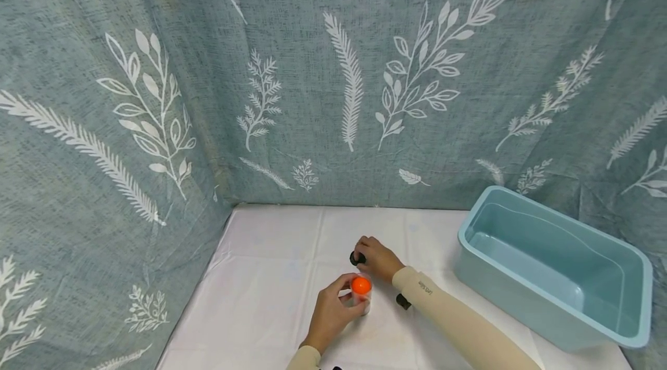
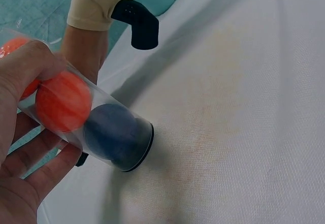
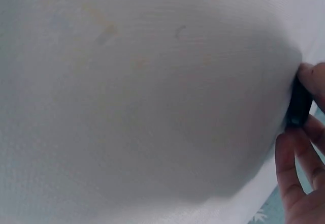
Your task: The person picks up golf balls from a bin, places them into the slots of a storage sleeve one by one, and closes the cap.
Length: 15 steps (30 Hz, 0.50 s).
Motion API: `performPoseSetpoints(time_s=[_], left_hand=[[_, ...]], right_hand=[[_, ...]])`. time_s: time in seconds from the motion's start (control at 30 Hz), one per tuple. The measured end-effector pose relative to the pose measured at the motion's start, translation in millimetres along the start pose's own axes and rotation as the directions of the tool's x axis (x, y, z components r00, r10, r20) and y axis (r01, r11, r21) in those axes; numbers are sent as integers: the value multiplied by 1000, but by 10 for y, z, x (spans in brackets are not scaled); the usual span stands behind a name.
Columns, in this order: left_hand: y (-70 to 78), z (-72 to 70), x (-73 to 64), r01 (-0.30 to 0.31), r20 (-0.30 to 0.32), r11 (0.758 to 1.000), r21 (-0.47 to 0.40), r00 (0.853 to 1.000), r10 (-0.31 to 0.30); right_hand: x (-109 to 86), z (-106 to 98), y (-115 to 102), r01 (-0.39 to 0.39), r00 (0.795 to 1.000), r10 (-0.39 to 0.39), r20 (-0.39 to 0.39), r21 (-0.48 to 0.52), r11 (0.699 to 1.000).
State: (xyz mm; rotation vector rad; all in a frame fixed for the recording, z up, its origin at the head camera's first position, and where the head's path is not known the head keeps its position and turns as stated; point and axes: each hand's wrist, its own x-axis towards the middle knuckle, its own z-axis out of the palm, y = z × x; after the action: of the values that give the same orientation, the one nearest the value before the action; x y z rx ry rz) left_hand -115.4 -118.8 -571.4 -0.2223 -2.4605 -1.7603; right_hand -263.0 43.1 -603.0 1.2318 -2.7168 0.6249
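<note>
My left hand (image 1: pixel 330 312) grips a clear tube (image 1: pixel 367 304), its thumb on one side and its fingers on the other. Inside the tube, orange balls (image 2: pixel 63 101) sit above a dark blue ball (image 2: pixel 110 131) near the dark-rimmed base. At the tube's upper end an orange ball (image 1: pixel 361 285) shows. Just beyond the tube, my right hand (image 1: pixel 382 261) pinches a round black lid (image 1: pixel 354 259) between thumb and fingers. In the right wrist view the lid (image 3: pixel 299 102) appears edge-on, at or close to the white cloth.
A light blue plastic tub (image 1: pixel 526 274) stands on the right of the white-covered table (image 1: pixel 271 289). Grey-green leaf-print curtain (image 1: pixel 312 80) hangs behind and on the left side. A black device (image 1: pixel 403 301) sits at the right wrist.
</note>
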Motion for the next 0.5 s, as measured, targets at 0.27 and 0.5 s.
performPoseSetpoints(time_s=[0.27, 0.5], left_hand=[[-25, 17, -2, -8, -13, 1000, 7, 1000, 8], [-24, 24, 16, -10, -4, 1000, 12, 1000, 10]], right_hand=[[-85, -93, -3, -76, 997, 74, 19, 112, 991], [-193, -255, -51, -173, 984, 154, 93, 259, 950]])
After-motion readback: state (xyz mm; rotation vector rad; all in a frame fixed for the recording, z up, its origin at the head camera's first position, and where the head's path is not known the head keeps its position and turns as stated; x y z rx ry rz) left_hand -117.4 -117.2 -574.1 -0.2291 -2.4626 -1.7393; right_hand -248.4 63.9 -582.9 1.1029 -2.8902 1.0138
